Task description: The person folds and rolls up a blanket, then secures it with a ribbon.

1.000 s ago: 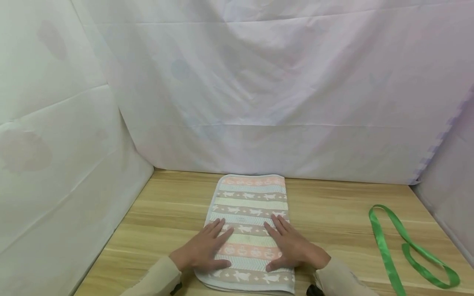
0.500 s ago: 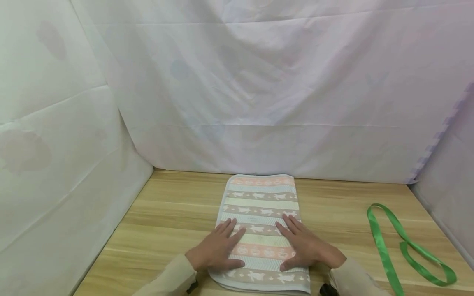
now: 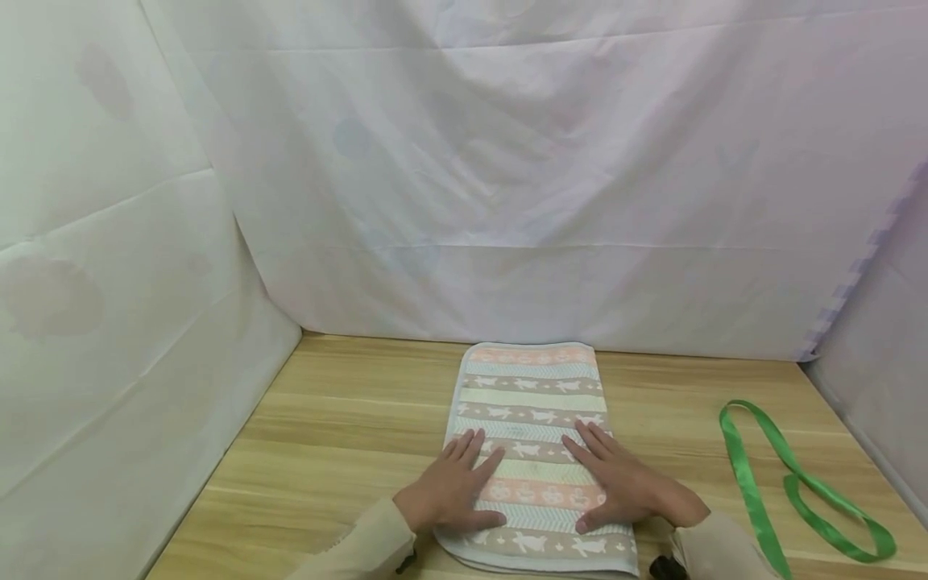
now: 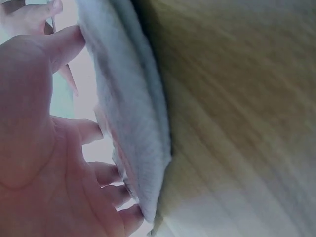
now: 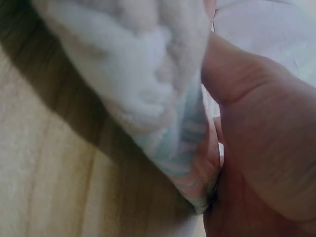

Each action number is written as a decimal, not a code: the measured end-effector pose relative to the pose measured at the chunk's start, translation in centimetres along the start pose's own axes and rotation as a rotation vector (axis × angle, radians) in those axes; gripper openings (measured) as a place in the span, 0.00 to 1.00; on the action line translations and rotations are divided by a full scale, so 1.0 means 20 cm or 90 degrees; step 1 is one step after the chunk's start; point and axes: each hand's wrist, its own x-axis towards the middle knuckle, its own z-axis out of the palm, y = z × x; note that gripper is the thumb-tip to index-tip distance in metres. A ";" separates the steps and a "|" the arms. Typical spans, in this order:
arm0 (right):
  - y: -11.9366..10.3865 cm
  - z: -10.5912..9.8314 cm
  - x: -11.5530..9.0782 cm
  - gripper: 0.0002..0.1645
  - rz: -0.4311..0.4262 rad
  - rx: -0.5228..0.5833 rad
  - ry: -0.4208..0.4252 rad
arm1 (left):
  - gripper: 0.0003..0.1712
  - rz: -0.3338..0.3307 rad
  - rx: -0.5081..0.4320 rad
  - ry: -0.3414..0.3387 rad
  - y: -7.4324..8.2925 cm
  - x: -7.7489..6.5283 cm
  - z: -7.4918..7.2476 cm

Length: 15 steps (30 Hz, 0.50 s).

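A folded striped towel (image 3: 532,435) with pale animal and flower patterns lies lengthwise on the wooden table, its grey-blue trim along the left and near edges. On its left side rests my left hand (image 3: 457,487), fingers spread and pointing away from me. My right hand (image 3: 627,482) lies spread over the towel's right side, thumb pointing inward. In the left wrist view the layered edge of the towel (image 4: 131,113) shows beside the left hand's fingertips (image 4: 131,217). The right wrist view has the right hand (image 5: 261,123) against the towel's side (image 5: 148,89).
A green ribbon (image 3: 750,475) lies in a loose loop on the table (image 3: 348,419) to the right. White cloth (image 3: 464,290) hangs along the far edge, with more cloth walls at the left (image 3: 130,322) and right.
Both hands and the towel beneath them have slid to the right across the table. The fingers keep the same spread. The ribbon stays where it was.
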 end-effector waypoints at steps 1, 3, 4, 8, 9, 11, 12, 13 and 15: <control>0.00 0.00 0.00 0.72 -0.004 -0.002 0.002 | 0.53 -0.002 0.000 -0.001 0.00 0.00 0.00; 0.01 0.01 0.00 0.72 -0.007 0.002 0.005 | 0.53 -0.004 -0.001 -0.002 0.00 0.01 0.01; 0.01 0.01 -0.01 0.72 -0.007 0.005 0.007 | 0.53 -0.005 0.000 -0.002 0.00 0.01 0.02; 0.01 0.02 0.00 0.72 -0.010 0.014 0.011 | 0.54 -0.007 0.002 -0.003 -0.01 0.02 0.03; 0.01 0.02 0.00 0.71 -0.012 0.015 0.013 | 0.54 -0.007 0.003 -0.005 -0.01 0.02 0.03; 0.01 0.02 0.00 0.71 -0.015 0.020 0.014 | 0.53 -0.008 0.002 -0.007 -0.01 0.02 0.04; 0.01 0.02 0.00 0.71 -0.016 0.023 0.015 | 0.53 -0.007 0.003 -0.007 -0.01 0.01 0.03; 0.01 0.02 -0.01 0.71 -0.017 0.027 0.016 | 0.53 -0.007 0.003 -0.007 -0.01 0.01 0.03; 0.01 0.02 -0.01 0.71 -0.017 0.031 0.017 | 0.53 -0.006 0.001 -0.007 -0.01 0.01 0.03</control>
